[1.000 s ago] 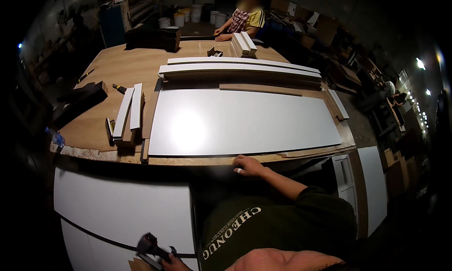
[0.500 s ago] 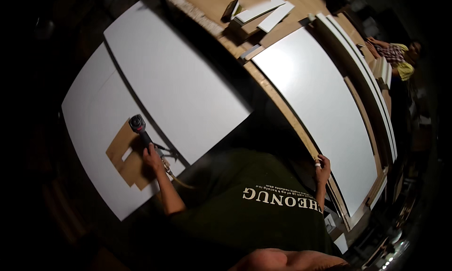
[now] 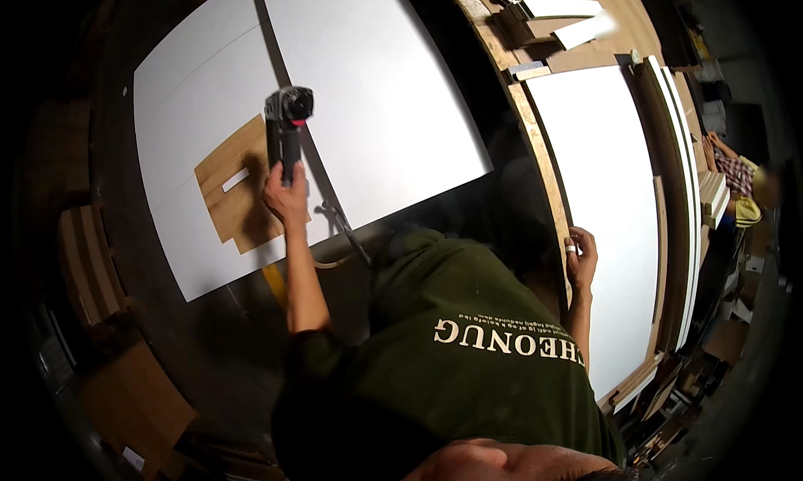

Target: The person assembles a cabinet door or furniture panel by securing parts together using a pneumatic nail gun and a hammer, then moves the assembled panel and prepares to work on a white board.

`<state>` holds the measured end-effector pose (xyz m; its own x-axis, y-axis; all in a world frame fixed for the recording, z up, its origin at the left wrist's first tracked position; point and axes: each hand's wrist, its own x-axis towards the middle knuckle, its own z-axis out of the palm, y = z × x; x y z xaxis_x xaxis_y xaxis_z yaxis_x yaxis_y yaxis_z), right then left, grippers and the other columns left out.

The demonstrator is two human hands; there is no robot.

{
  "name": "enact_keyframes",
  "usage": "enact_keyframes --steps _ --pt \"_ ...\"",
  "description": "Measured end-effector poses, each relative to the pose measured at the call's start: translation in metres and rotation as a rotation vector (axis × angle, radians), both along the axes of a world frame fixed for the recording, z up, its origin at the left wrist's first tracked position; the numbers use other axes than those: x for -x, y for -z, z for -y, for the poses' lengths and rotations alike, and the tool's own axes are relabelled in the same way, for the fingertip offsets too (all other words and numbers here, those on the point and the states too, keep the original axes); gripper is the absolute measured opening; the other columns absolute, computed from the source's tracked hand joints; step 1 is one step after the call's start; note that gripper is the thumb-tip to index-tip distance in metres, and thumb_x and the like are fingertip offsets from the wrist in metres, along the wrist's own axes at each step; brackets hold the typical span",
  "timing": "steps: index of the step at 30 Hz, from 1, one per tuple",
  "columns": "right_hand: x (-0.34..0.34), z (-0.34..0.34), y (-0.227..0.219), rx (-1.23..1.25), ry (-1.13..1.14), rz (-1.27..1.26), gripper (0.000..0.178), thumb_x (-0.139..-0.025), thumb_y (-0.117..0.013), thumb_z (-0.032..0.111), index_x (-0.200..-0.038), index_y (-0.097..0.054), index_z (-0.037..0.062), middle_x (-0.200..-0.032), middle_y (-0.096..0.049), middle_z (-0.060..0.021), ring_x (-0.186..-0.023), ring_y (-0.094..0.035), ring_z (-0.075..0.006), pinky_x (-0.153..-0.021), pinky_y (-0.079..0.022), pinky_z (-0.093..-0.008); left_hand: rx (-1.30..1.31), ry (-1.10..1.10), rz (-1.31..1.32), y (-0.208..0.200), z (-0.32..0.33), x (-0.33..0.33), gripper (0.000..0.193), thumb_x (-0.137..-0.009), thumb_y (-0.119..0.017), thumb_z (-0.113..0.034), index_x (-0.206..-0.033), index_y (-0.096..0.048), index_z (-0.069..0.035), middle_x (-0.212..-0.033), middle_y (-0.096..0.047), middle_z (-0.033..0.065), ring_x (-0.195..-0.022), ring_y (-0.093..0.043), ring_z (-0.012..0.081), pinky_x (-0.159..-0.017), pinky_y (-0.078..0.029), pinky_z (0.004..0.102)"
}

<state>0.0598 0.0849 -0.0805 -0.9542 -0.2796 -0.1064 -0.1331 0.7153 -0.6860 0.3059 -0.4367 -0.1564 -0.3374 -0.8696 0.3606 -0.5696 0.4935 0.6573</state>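
Note:
My left hand [image 3: 287, 198] is wrapped round the grip of a black and grey nail gun [image 3: 289, 142], held up above a white panel [image 3: 180, 96]. A hose hangs beside the left wrist. Under the tool lies a brown wood-coloured piece [image 3: 219, 198] with a slot and a notched corner. To the right, my right hand [image 3: 583, 259] has its fingers bent over the wooden edge [image 3: 535, 138] of a frame, with a white band round one finger. Inside that frame lies a long white panel [image 3: 598, 171].
A second white panel [image 3: 376, 88] adjoins the first across a dark gap. White-faced strips [image 3: 562, 11] sit on the far workbench. Long white-edged boards [image 3: 687, 213] run along the right side. Another person [image 3: 736, 176] is at far right. Boards [image 3: 88, 263] stand at left.
My view has shifted, so the panels appear turned and higher. My left hand has lifted the nail gun and carried it away from me. My right hand stays at the frame's edge.

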Motion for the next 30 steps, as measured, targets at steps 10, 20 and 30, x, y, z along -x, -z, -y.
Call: enact_keyframes --steps 10,20,30 --pt "-0.003 0.005 0.033 0.193 -0.011 0.082 0.025 -0.088 -0.065 0.01 -0.112 -0.06 0.0037 -0.108 -0.06 -0.0081 -0.1 -0.061 -0.0184 -0.086 -0.049 -0.0301 -0.053 0.053 0.095 -0.012 -0.002 0.009 0.042 -0.075 -0.072 -0.044 -0.098 -0.067 -0.009 -0.08 -0.066 0.0163 -0.082 -0.063 0.0324 -0.085 -0.043 0.046" --pt "-0.007 0.023 0.041 0.236 -0.006 -0.021 0.022 -0.086 -0.065 0.006 -0.108 -0.062 0.004 -0.1 -0.061 -0.0077 -0.089 -0.061 -0.0167 -0.081 -0.049 -0.0279 0.018 0.385 0.542 0.013 -0.076 0.076 0.031 -0.075 -0.069 -0.036 -0.08 -0.062 -0.006 -0.079 -0.065 0.015 -0.084 -0.059 0.0309 -0.083 -0.036 0.0447" --pt "-0.024 0.003 0.038 0.159 0.007 0.061 0.024 -0.086 -0.065 0.004 -0.109 -0.061 0.0028 -0.104 -0.061 -0.0081 -0.092 -0.062 -0.0172 -0.083 -0.05 -0.0284 -0.097 0.309 0.527 0.075 -0.123 0.127 0.035 -0.08 -0.067 -0.037 -0.096 -0.065 -0.006 -0.093 -0.066 0.0114 -0.096 -0.057 0.0269 -0.087 -0.035 0.0425"
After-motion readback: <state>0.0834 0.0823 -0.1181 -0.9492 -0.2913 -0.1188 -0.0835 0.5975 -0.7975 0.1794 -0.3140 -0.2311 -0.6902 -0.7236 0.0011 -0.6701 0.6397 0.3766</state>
